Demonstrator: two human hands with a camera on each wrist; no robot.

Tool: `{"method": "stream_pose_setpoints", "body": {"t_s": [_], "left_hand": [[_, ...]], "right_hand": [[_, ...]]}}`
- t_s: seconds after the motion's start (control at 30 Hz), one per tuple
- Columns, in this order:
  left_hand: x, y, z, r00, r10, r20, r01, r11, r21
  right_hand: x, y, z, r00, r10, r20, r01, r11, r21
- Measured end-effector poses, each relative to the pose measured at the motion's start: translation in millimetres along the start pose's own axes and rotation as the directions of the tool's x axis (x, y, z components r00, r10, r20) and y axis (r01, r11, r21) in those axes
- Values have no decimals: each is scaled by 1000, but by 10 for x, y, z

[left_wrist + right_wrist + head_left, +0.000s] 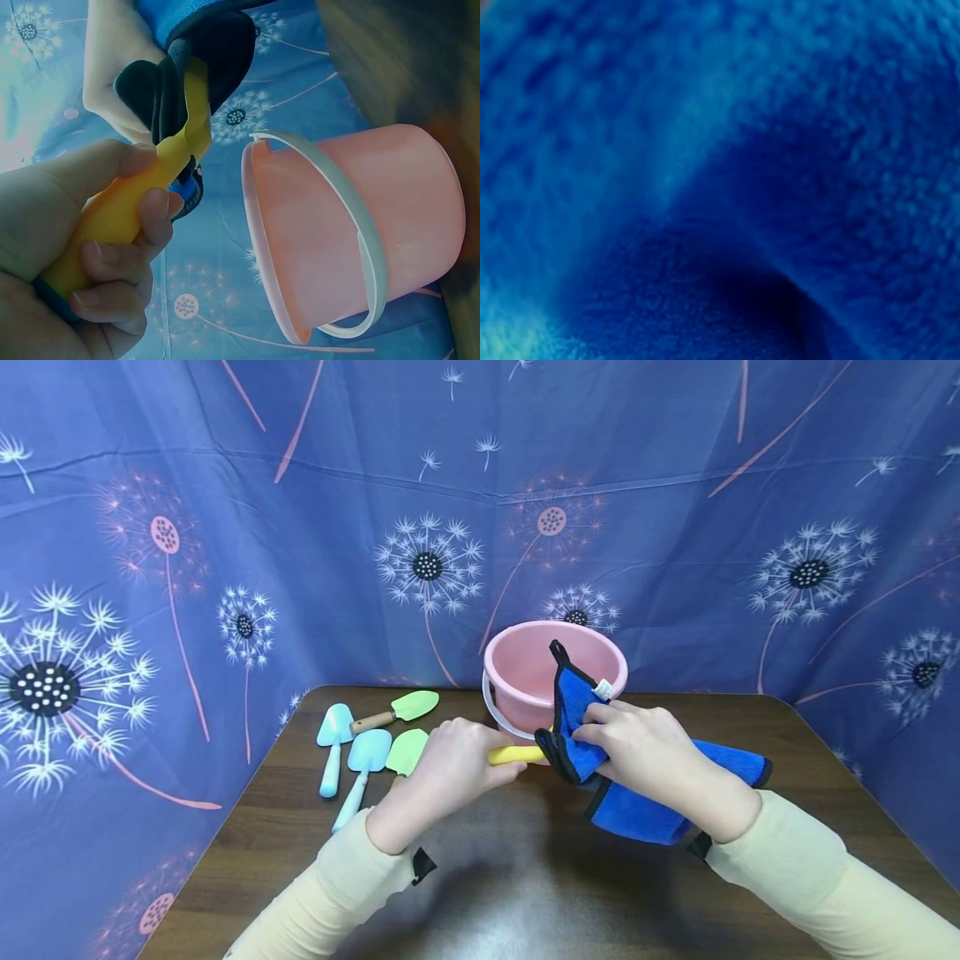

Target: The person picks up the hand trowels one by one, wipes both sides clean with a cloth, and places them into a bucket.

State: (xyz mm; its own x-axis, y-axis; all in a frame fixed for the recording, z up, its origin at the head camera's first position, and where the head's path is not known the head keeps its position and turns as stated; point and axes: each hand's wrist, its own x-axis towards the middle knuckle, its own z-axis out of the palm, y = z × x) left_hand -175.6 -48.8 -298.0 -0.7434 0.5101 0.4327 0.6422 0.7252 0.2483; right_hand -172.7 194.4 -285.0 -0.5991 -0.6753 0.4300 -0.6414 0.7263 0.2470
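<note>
Head view: the left hand (453, 768) grips a yellow tool (516, 754); the right hand (648, 752), fingers bent, holds a black-edged blue cloth (637, 817) about the tool's far end, near the pink bucket (522, 708) on the desk (480, 868). Light-blue trowels (369, 750) and green trowels (416, 704) lie at left, outside both wrist views. Left wrist view: thumb and curled fingers close round the tool, a grip seen from behind in the head view; the tool's narrower end meets the cloth's dark border. Right wrist view: blue pile only; the right fingertips are hidden there.
</note>
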Motion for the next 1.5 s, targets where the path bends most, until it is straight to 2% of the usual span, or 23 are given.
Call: {"method": "stream_pose_setpoints", "body": {"t_s": [0.23, 0.63, 0.93, 1.17, 1.37, 1.5], "left_hand": [[-14, -44, -13, 1000, 13, -2, -13, 1000, 0], [-36, -172, -57, 998, 42, -45, -41, 999, 26], [23, -295, -134, 996, 87, -4, -87, 996, 6], [44, -397, -153, 997, 41, 64, -39, 999, -22], [5, -470, -164, 998, 3, 63, -3, 1000, -6], [-27, -510, -168, 997, -23, 67, 26, 999, -34]], "right_hand": [[-54, 62, 10, 999, 30, 26, -29, 1000, -11], [-161, 221, 88, 999, 21, -40, -21, 1000, -9], [-211, 338, 114, 996, 57, -65, -53, 997, 57], [-292, 429, 147, 987, 157, -33, -152, 980, 131], [-409, 529, 78, 971, 236, -21, -231, 963, 140], [-443, 574, 0, 964, 266, -17, -261, 956, 136]]}}
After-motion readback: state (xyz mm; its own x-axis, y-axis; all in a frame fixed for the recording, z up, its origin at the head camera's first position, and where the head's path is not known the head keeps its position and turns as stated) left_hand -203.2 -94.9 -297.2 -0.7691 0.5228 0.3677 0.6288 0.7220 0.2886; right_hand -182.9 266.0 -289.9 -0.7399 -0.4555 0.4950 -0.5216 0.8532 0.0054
